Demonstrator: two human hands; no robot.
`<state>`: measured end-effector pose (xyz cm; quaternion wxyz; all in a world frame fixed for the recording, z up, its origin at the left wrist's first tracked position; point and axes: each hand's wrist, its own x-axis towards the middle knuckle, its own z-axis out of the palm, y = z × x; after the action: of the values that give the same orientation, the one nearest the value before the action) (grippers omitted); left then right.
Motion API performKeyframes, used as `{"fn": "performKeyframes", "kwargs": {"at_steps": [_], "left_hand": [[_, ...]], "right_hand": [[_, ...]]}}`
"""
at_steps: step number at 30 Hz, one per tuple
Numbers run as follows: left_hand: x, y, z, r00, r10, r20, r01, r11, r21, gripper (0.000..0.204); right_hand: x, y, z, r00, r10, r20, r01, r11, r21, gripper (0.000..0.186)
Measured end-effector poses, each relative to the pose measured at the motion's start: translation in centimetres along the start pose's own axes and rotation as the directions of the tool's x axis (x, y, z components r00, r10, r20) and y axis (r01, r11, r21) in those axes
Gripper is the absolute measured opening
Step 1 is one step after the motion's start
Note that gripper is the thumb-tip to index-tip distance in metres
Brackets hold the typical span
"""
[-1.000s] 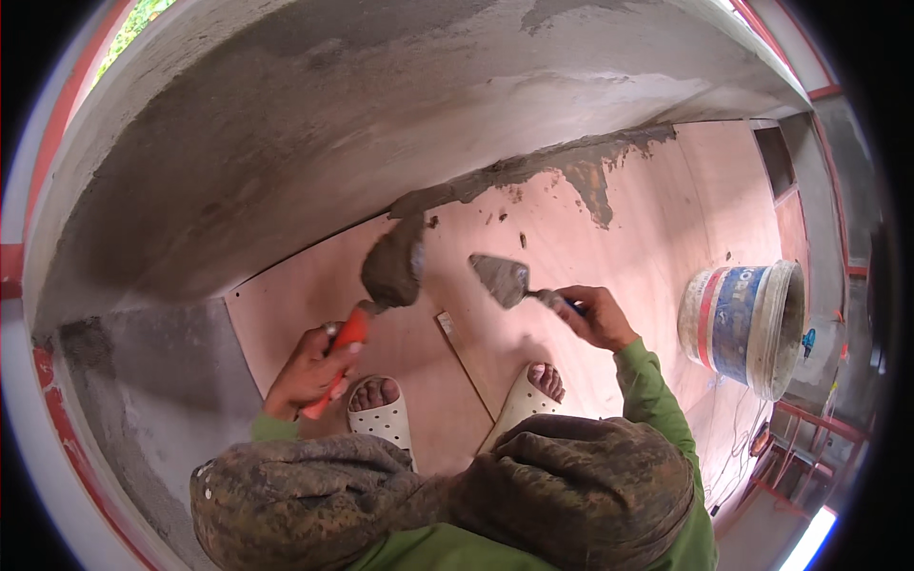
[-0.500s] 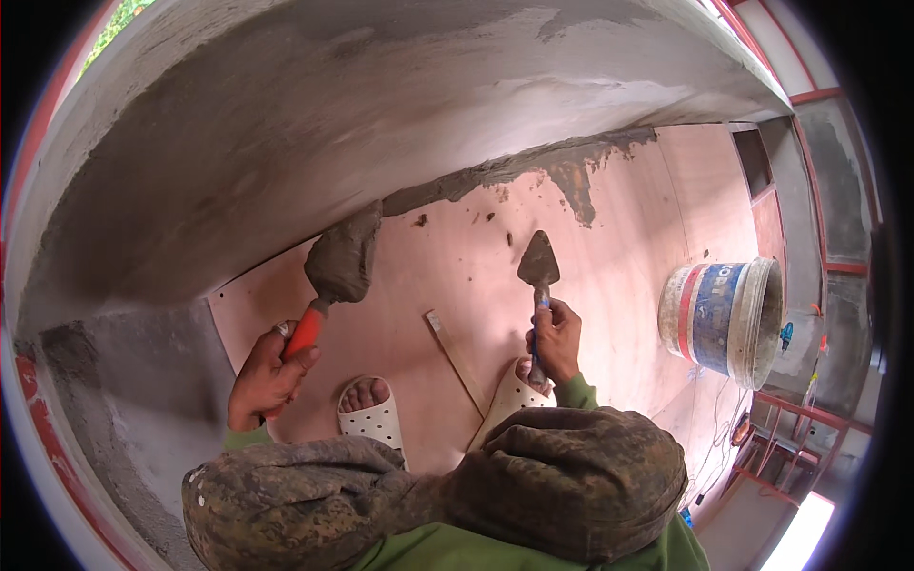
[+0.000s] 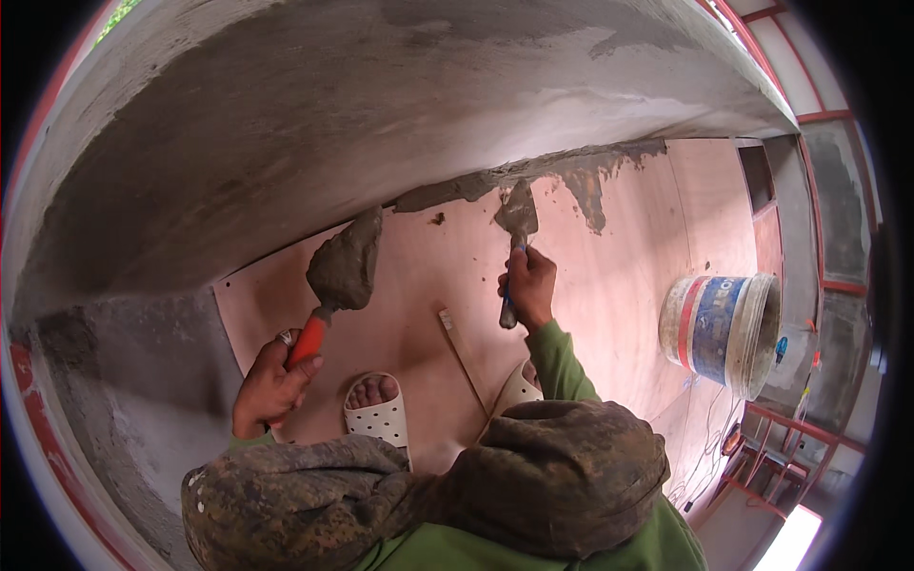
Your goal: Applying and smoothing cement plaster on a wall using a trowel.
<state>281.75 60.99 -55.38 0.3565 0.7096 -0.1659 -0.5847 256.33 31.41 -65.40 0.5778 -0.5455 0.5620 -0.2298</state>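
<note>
My left hand (image 3: 276, 385) is closed round the red-orange handle of a larger trowel (image 3: 307, 343). Wet grey mortar (image 3: 347, 262) is heaped on its blade, close to the foot of the wall. In my right hand (image 3: 530, 285) is a small pointing trowel (image 3: 518, 214), gripped by its dark handle. Its grey-smeared blade points away from me, at the near edge of the mortar strip (image 3: 476, 186) that runs along the wall's foot. I cannot tell whether the blade touches the strip.
A curved-looking grey plastered wall (image 3: 333, 114) rises beyond the pinkish board floor (image 3: 609, 314). A thin wooden strip (image 3: 462, 357) lies between my white slip-on shoes (image 3: 378, 419). To the right, a dirty bucket (image 3: 714, 324) lies on its side, with cables (image 3: 709, 457) nearer me.
My right hand has moved forward and slightly left, bringing the pointing trowel's blade up to the mortar strip. The left hand and its loaded trowel have barely shifted.
</note>
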Motion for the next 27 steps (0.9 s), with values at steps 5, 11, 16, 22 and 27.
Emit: {"fn": "performKeyframes", "kwargs": {"at_steps": [5, 11, 16, 22, 27], "left_hand": [[-0.4, -0.8, 0.0, 0.999, 0.049, -0.004, -0.049, 0.998, -0.029, 0.047], [-0.8, -1.1, -0.3, 1.0, 0.018, 0.008, -0.018, 1.0, -0.016, 0.046], [-0.8, -1.4, -0.3, 0.999, 0.04, -0.011, -0.04, 0.999, -0.006, 0.046], [-0.7, -2.2, -1.0, 0.998, -0.021, -0.058, 0.021, 1.0, -0.004, 0.048], [-1.3, -2.5, -1.5, 0.997, 0.02, -0.079, -0.026, 0.997, -0.077, 0.05]], "right_hand": [[2.4, -1.4, 0.1, 0.999, -0.022, 0.027, 0.023, 0.997, -0.068, 0.028], [2.5, -2.3, -0.1, 0.996, -0.034, 0.08, 0.042, 0.993, -0.107, 0.027], [1.3, -2.1, 0.7, 0.992, 0.018, 0.126, -0.001, 0.991, -0.134, 0.028], [-1.1, -1.5, 2.7, 0.979, -0.016, 0.205, 0.035, 0.996, -0.087, 0.027], [-2.5, -1.2, 4.3, 0.967, -0.045, 0.252, 0.082, 0.987, -0.141, 0.025]]}}
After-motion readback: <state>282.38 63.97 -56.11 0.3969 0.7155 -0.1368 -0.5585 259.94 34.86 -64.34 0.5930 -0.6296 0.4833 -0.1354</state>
